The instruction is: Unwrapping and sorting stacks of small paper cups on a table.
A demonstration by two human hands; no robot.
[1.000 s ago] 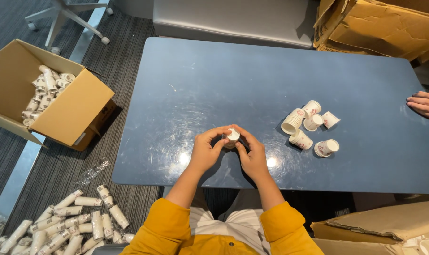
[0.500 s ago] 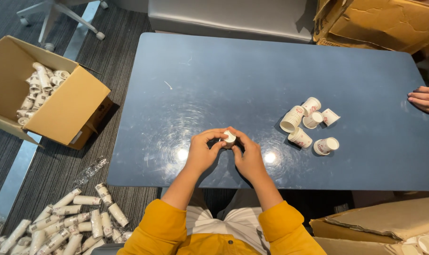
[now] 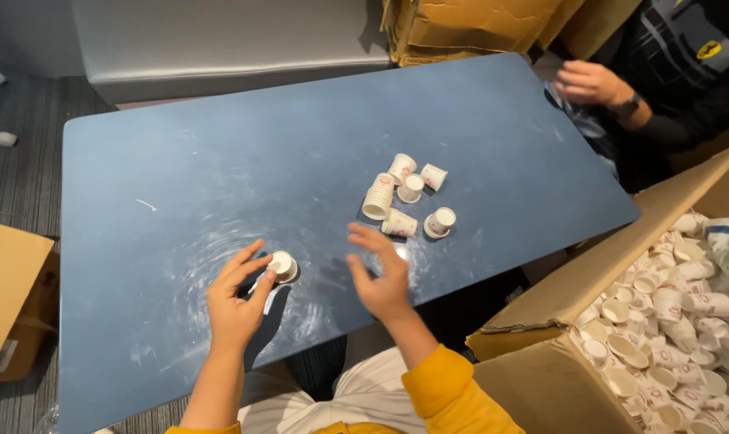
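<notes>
While the left hand [image 3: 234,301] pinches a small white paper cup [image 3: 281,264] on the blue worktop [image 3: 220,161], here's the rest:

Landmark: cup cluster [image 3: 407,199], six or so small cups mid-worktop, some upright, some tipped.
Held cup: left of the cluster, near the worktop's front edge, seems to rest on the surface; exact contact unclear.
Left grip: thumb and fingers clamped on the held cup.
Right hand [image 3: 382,277]: just below the cluster, fingers spread apart, holding nothing.
Hidden/cut off: carton of cups [image 3: 661,321] right of the cluster runs out of frame; brown box [image 3: 11,297] far left cropped; cup prints too small to read.
Co-worker hand [image 3: 589,83]: up-right of the cluster, what it handles is unclear.
Change: both hands met on one cup before; now they've parted, the view has swung right, the floor cups are gone from sight.
</notes>
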